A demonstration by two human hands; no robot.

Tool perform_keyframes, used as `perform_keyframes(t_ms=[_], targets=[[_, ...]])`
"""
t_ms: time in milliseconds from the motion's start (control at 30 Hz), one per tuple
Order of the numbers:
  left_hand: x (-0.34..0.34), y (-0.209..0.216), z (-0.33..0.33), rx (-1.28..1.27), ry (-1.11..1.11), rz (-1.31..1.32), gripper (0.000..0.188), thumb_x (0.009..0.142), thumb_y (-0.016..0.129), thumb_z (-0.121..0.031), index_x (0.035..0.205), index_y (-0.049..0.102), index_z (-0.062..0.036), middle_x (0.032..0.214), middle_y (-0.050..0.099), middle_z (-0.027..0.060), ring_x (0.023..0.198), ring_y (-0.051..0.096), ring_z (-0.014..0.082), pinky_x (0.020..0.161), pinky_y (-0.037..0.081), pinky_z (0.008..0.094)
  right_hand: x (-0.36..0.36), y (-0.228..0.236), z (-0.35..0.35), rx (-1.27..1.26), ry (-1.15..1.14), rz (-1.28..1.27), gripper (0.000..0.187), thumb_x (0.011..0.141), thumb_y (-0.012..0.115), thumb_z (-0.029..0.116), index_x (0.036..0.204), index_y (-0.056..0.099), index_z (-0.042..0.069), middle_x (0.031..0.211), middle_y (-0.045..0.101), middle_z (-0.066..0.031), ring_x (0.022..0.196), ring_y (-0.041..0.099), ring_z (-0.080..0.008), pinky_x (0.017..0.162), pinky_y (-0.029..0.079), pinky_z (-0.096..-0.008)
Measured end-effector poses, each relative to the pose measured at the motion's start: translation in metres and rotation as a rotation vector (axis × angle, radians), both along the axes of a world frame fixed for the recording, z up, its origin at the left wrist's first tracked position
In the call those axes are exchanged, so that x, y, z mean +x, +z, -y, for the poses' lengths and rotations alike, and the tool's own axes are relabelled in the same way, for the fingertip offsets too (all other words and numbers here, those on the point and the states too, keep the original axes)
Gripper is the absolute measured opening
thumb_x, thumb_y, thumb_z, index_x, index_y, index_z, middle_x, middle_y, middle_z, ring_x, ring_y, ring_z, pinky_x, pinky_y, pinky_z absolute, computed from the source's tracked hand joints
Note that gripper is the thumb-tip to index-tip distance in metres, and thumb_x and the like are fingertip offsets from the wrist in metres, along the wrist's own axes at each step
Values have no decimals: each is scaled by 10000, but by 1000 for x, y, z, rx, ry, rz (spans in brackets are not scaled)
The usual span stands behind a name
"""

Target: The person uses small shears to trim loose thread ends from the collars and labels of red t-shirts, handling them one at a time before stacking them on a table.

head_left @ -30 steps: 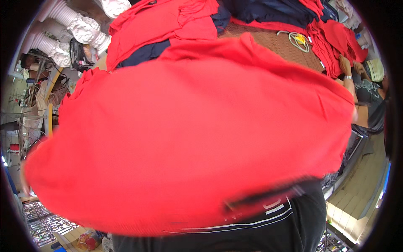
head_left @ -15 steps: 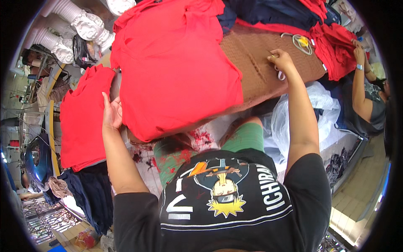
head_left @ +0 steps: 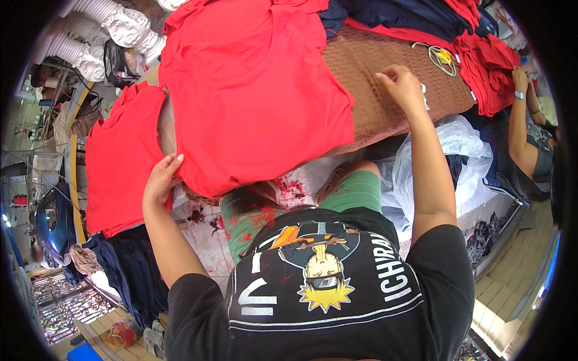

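Garment looks soft, light, best held at hem corners. Left hand pinches one; right hand curls, contents unclear.

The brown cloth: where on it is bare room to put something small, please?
Bare brown cloth lies between the big red shirt and the looped cord; the right hand hides part of it. Crowded: the far edge, under red and navy clothes, and the left, under the shirt.
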State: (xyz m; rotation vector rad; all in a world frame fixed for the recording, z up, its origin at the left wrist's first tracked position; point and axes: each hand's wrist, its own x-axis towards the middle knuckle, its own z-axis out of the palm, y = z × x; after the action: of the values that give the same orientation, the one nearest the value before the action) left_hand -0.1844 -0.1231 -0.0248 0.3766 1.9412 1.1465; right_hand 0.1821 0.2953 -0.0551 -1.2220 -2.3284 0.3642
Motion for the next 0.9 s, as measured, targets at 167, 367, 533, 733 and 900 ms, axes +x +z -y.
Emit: perform_keyframes(t_ms=[167,367,533,733,900], targets=[[1,-5,1,-15,-42,-6,373,920,599,-282,1192,562,-30,1078,650,50,981,609,131,855,468,311,-41,18,55,-280,215,55,425,742,714,456,855,693,47,828,688,-154,806,667,-304,724,511,-401],[-18,2,2,375,245,-162,245,944,571,-216,1089,618,-24,1017,660,51,908,603,113,835,468,265,-37,5,45,-788,322,-416,237,845,681,279,947,697,65,889,705,-48,792,657,-141,668,504,-286],[-26,20,6,158,121,-451,257,933,594,-244,1034,637,-11,962,664,47,860,594,102,802,467,248,-11,24,54,-1149,594,-1278,185,900,631,190,1006,657,41,952,671,-33,905,612,-116,818,465,-242],[-6,26,-31,-231,-138,-1242,353,861,661,-276,1088,637,-6,1047,657,156,979,623,253,876,470,342,25,1,33,-702,344,-292,215,911,607,157,1043,626,-12,900,628,8,859,566,-79,786,447,-221],[109,25,-148,359,-438,-1050,316,852,657,-279,1072,658,-52,1103,637,148,1066,592,281,941,446,364,-21,29,81,-393,329,-426,165,886,618,126,1018,653,34,878,633,-8,834,582,-107,763,458,-250]])
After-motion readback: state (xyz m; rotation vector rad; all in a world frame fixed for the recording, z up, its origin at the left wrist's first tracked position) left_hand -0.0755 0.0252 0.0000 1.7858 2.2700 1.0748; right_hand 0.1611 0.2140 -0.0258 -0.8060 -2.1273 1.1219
